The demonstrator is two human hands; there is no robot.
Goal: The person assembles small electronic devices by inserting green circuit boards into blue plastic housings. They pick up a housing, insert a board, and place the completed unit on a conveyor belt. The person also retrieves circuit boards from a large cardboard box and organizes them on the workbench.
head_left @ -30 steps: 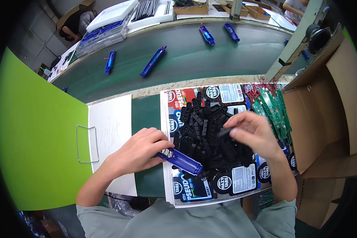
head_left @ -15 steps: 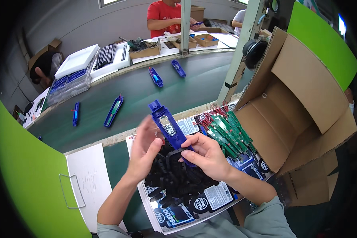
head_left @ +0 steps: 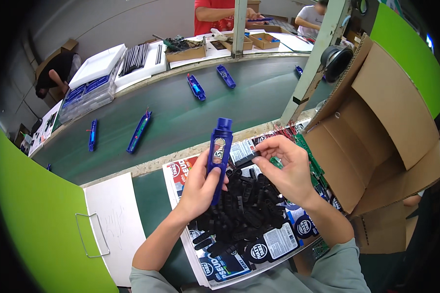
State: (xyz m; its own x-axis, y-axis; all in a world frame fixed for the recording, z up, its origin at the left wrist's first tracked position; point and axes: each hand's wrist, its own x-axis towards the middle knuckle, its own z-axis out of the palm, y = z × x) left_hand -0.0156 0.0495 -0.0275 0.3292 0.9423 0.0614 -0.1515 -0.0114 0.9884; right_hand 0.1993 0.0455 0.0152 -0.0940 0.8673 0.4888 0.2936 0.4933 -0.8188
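Note:
A long blue plastic housing (head_left: 223, 131) with an oval window stands nearly upright in my left hand (head_left: 196, 189), whose fingers wrap round its lower half. Just to its right, my right hand (head_left: 292, 171) pinches a small black plastic piece (head_left: 248, 159) between thumb and fingers, apart from the housing. Beneath both hands, a heap of similar black pieces (head_left: 239, 215) covers part of the printed cardboard sheets (head_left: 181, 171). Green circuit boards (head_left: 309, 152) with red wires lie beyond my right hand, partly hidden by it.
An open cardboard box (head_left: 371, 141) stands at the right. Across the front runs a green conveyor belt (head_left: 176, 119) carrying several blue housings (head_left: 196, 88). Beyond it are trays, small boxes and co-workers. White paper (head_left: 115, 219) and a green panel (head_left: 39, 210) are at the left.
The blue housing has gone from my right hand to my left and turned more upright. My right hand has moved right and now pinches a black piece. The whole view has shifted slightly.

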